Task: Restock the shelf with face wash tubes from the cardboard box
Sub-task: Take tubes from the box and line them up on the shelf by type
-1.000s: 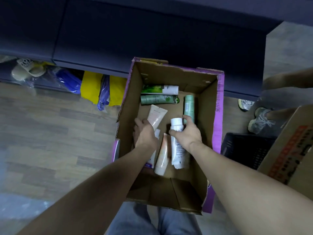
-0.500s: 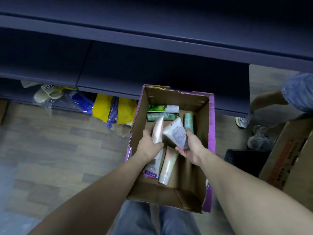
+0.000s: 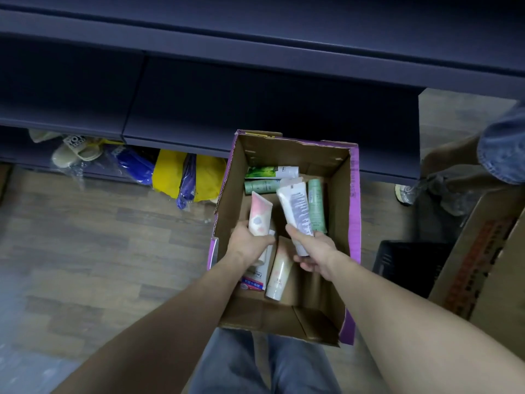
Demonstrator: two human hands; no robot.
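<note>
Cardboard box (image 3: 345,211) sits open on the wood floor (image 3: 93,251), far edge just under the dark shelf (image 3: 255,109), near edge at the person's knees. Purple-faced walls stand up on the left and right sides; near flaps are folded inward.

Left hand (image 3: 248,243) is inside the box near the left wall, fingers closed around the lower end of a pink-and-white tube (image 3: 260,214). Long axis runs near-to-far, flat crimped end pointing toward the shelf, tilted up off the box floor.

Right hand (image 3: 314,253) is mid-box, fingers wrapped around the lower part of a white tube (image 3: 297,206) with dark print. Crimped end points up and toward the far wall, leaning slightly left. The two held tubes are near each other, not touching.

Loose on the box floor: a peach tube (image 3: 279,273) lying lengthwise between the hands, a white tube with red label (image 3: 255,280) beside it under the left wrist, a pale green tube (image 3: 316,206) lengthwise along the right wall, two green tubes (image 3: 262,179) lying crosswise at the far wall.

Open room: bare box floor at the near right corner; shelf boards above are bare. Right of the box, a dark crate (image 3: 406,265) and another carton (image 3: 483,265) crowd in. Left side floor is open; bagged items (image 3: 176,177) sit under the lowest shelf board.
</note>
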